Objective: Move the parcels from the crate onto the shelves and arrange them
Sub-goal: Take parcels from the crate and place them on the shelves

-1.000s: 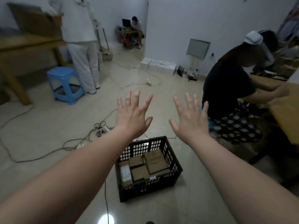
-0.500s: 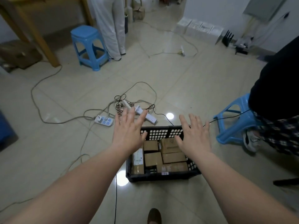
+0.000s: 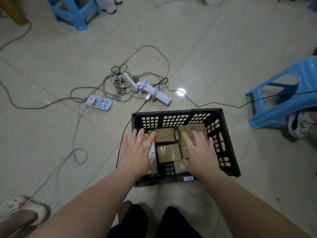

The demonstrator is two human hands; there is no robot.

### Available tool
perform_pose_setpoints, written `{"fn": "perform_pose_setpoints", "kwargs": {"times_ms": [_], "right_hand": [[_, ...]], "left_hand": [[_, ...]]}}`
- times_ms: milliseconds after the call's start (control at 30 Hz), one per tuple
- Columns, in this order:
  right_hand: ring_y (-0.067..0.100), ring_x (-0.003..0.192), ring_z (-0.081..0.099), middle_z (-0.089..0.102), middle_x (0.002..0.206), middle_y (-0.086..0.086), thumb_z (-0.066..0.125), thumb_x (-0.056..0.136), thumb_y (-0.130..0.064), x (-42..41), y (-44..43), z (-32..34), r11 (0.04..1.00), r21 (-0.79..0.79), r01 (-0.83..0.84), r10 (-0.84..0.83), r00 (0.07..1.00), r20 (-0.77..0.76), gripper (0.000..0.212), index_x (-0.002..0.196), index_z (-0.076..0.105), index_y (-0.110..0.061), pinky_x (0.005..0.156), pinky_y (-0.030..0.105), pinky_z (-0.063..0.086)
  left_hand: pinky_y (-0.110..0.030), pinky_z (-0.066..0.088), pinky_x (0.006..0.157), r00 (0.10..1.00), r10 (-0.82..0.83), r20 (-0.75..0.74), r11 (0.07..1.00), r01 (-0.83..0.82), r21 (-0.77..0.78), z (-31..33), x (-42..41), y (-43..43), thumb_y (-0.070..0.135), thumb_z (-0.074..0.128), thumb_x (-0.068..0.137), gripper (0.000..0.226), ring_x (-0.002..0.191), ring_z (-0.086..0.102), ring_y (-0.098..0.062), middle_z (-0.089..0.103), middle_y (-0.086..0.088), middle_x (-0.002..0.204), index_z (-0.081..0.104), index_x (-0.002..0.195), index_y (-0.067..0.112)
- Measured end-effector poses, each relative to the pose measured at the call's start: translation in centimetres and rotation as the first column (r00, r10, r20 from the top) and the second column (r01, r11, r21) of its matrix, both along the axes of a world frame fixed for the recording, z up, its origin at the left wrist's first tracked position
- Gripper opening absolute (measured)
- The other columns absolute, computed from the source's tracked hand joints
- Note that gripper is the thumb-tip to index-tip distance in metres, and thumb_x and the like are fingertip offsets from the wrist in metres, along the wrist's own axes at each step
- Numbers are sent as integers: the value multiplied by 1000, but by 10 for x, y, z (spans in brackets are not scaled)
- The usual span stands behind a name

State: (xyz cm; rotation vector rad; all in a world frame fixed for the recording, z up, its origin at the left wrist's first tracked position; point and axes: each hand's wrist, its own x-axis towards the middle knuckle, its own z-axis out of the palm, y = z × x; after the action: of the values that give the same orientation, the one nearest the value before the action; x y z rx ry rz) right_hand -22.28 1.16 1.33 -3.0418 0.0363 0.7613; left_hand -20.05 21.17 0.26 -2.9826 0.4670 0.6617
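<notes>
A black perforated plastic crate stands on the tiled floor just in front of me, with several brown cardboard parcels packed inside. My left hand hovers flat with spread fingers over the crate's left side, above a parcel with a white label. My right hand is spread over the parcels on the right side. Neither hand grips anything. No shelves are in view.
White power strips and tangled cables lie on the floor left of and beyond the crate. A blue plastic stool stands at the right, another at the top left. Someone's foot in a white shoe is at the bottom left.
My view has tipped down and closer to the crate. Both hands have lowered from in front of me to just over the parcels inside it.
</notes>
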Motion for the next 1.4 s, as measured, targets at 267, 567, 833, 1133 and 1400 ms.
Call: {"fn": "perform_pose_setpoints", "kwargs": {"times_ms": [267, 567, 833, 1133, 1400], "right_hand": [[26, 152, 0, 5, 164, 5, 63, 92, -32, 15, 0, -185, 999, 35, 20, -16, 996, -92, 92, 156, -2, -27, 120, 51, 0], [28, 150, 7, 10, 163, 9, 70, 87, -25, 44, 6, -340, 994, 22, -106, 109, 983, -150, 97, 157, 3, -20, 121, 52, 8], [30, 150, 5, 3, 163, 12, 74, 84, -24, 54, 7, -388, 984, -33, -177, 163, 952, -260, 107, 157, -3, -18, 119, 54, 13], [33, 149, 7, 10, 160, 16, 69, 87, -25, 71, 7, -411, 951, -105, -290, 249, 924, -291, 107, 156, -12, -15, 117, 57, 19], [30, 146, 17, 22, 153, 11, 85, 68, -43, 75, -3, -391, 947, -56, -316, 304, 939, -162, 126, 156, -3, -21, 117, 63, 12]], "left_hand": [[-52, -1, 119, 997, -68, -46, 998, 67, -7, -168, 31, -8, 55, 44, 96, 87, 150, -7, -31, -6, -9, 163, -15, 154, 27], [-54, 1, 120, 994, -107, 1, 994, 107, -33, -311, 62, -29, 56, 55, 90, 99, 150, -5, -31, -4, -10, 163, -14, 154, 24], [-55, 4, 119, 997, -81, -14, 996, 81, -26, -345, 67, -36, 54, 60, 88, 104, 150, -3, -30, -5, -9, 163, -14, 154, 22], [-53, 6, 120, 998, -56, -6, 998, 56, -11, -361, 81, -45, 52, 63, 87, 106, 150, 2, -30, -1, -9, 162, -12, 155, 19], [-52, 7, 121, 1000, -1, -29, 1000, 1, 13, -360, 84, -42, 41, 52, 94, 90, 149, 2, -30, 1, -9, 162, -9, 155, 19]]}}
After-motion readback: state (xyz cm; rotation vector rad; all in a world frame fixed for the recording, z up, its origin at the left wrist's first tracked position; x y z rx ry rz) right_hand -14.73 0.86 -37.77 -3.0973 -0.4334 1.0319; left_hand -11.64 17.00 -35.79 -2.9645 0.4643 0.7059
